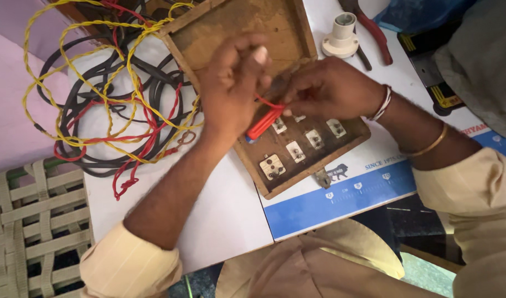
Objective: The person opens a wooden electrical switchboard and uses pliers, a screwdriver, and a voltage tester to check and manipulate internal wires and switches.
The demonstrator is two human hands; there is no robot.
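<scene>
You wear a pale yellow shirt with rolled-up sleeves [129, 265]. Your right wrist has a red-and-white thread band [382, 104] and a thin gold bangle [429, 146].

Small electrical repair workplace, informal, likely home or small shop. Evidence: wooden switchboard [275, 99] with mounted sockets, open back upward; tangle of yellow, red, black wires [106, 94]; white ceramic lamp holder [341, 36]; red-handled pliers [371, 27]; white surface [225, 215] with blue printed sheet [341, 201]; woven-strap seat [35, 221] beside.
</scene>
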